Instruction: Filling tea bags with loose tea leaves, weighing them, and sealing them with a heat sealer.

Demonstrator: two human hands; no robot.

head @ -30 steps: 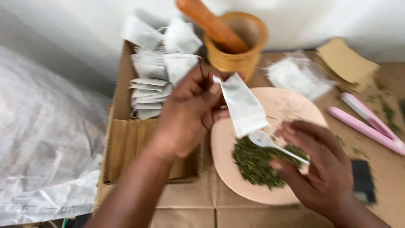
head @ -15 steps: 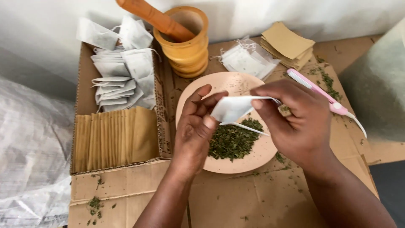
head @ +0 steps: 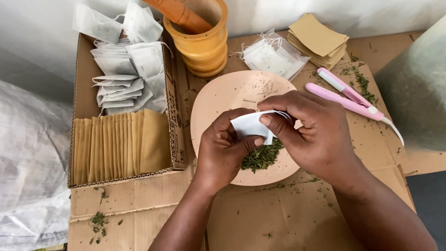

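Paper pouch [head: 251, 125], small and white, sits pinched between both hands above the pink plate [head: 223, 100]. The left hand [head: 223, 146] grips its lower edge with thumb and fingers closed on it; the right hand [head: 311, 130] closes on the upper edge from the other side, thumb pressed on the paper. Whether the pouch holds anything yet cannot be told. Under the hands a heap of dried green leaves [head: 262, 155] lies on the plate, so there is loose herb not yet bagged, and green crumbs are scattered on the brown cardboard [head: 278, 218] that covers the surface.

Judging by how things lie, the work looks well short of finished: the open cardboard box [head: 174, 116] to the left holds a loose pile of white pouches [head: 123, 74] in its far half, with strings trailing, and a tight upright row of tan paper envelopes [head: 118, 144] in its near half.

Behind the plate stands a yellow wooden mortar [head: 206, 42] with an orange-brown pestle [head: 179, 14] leaning in it. To its right lies a clear packet of white pouches [head: 272, 58], and beyond that a flat stack of tan square envelopes [head: 320, 39]. A slim pink clamp-shaped tool [head: 346, 95] with a white cord lies just right of the plate, near the right hand but apart from it
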